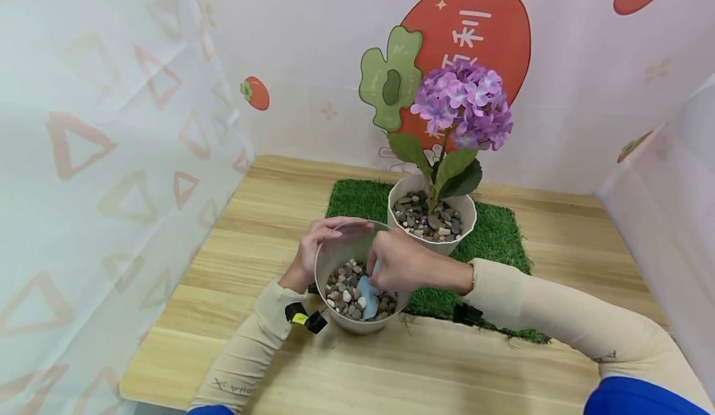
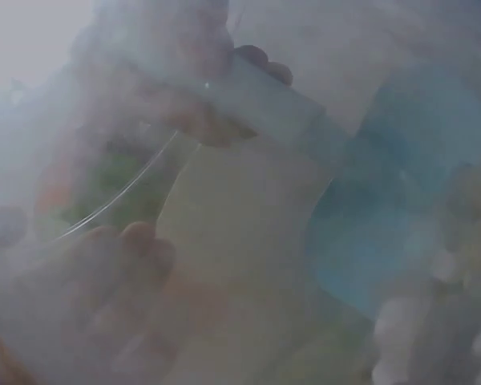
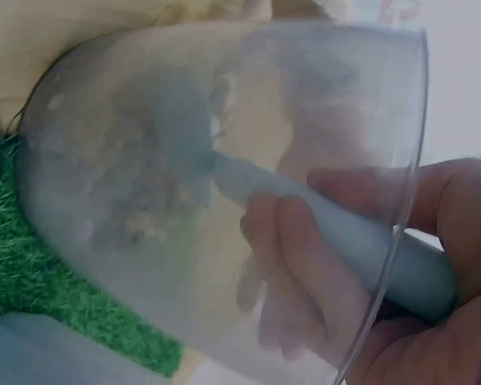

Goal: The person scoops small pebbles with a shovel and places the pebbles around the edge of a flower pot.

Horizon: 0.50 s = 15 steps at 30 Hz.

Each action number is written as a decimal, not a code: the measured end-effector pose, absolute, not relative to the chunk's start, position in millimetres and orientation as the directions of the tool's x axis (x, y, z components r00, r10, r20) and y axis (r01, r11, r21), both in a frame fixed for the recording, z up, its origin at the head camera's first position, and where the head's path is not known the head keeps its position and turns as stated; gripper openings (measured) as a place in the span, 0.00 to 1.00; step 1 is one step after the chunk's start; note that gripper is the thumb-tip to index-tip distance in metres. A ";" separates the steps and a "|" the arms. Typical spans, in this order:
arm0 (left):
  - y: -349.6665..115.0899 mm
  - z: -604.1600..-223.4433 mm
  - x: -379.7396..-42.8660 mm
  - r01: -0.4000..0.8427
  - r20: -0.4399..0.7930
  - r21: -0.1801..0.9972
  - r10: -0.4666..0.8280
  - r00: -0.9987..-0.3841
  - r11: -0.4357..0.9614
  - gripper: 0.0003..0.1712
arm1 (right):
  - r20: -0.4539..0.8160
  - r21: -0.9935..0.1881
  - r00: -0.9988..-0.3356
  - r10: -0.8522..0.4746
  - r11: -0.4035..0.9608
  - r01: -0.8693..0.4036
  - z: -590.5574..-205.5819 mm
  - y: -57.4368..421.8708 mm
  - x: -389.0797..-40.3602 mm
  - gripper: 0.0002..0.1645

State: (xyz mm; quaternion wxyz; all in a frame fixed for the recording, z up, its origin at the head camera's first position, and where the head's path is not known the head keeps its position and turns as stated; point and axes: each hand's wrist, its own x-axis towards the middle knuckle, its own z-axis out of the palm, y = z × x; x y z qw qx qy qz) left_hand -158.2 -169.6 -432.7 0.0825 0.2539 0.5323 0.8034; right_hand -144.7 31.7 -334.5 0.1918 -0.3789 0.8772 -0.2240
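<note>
A clear bucket (image 1: 334, 255) with pebbles (image 1: 344, 288) at its bottom stands at the front left of the grass mat. My left hand (image 1: 309, 250) holds it by the left side, close to the rim. Inside the bucket my right hand (image 1: 403, 260) grips a small light-blue trowel (image 1: 366, 297), its blade down among the pebbles. In the right wrist view, fingers wrap round the trowel's thick handle (image 3: 337, 228), seen partly through the see-through wall. Haze blurs the left wrist view, where the blue blade (image 2: 377, 233) shows beside the stones.
Just behind the bucket is a white flowerpot (image 1: 472, 219) filled with stones, bearing a purple hydrangea (image 1: 463, 105) with green leaves. Both stand over a green artificial grass mat (image 1: 499, 235) on a wooden table (image 1: 223, 266). Printed cloth walls (image 1: 313, 49) enclose the table's back and sides.
</note>
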 end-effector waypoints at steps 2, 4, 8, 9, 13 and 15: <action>-170.5 -432.9 -158.8 0.159 0.336 0.897 0.402 -0.852 -0.413 0.30 | -0.158 -0.553 -0.652 -0.741 0.614 -0.563 -334.9 30.4 -142.5 0.05; -170.7 -434.5 -159.8 0.182 0.356 0.895 0.405 -0.842 -0.408 0.29 | -0.146 -0.567 -0.662 -0.735 0.611 -0.553 -336.4 31.7 -142.3 0.06; -170.1 -436.1 -159.6 0.203 0.374 0.892 0.408 -0.833 -0.404 0.29 | -0.141 -0.605 -0.693 -0.707 0.616 -0.505 -341.4 35.4 -141.0 0.04; -169.8 -435.7 -159.2 0.200 0.373 0.891 0.407 -0.834 -0.407 0.29 | -0.140 -0.613 -0.701 -0.699 0.617 -0.494 -342.4 35.6 -140.4 0.03; -169.3 -434.0 -157.8 0.175 0.355 0.888 0.395 -0.847 -0.424 0.29 | -0.117 -0.634 -0.723 -0.680 0.612 -0.473 -345.4 34.1 -137.4 0.03; -169.7 -433.8 -157.6 0.175 0.358 0.887 0.397 -0.845 -0.428 0.28 | -0.097 -0.638 -0.727 -0.680 0.603 -0.479 -346.6 33.4 -135.7 0.03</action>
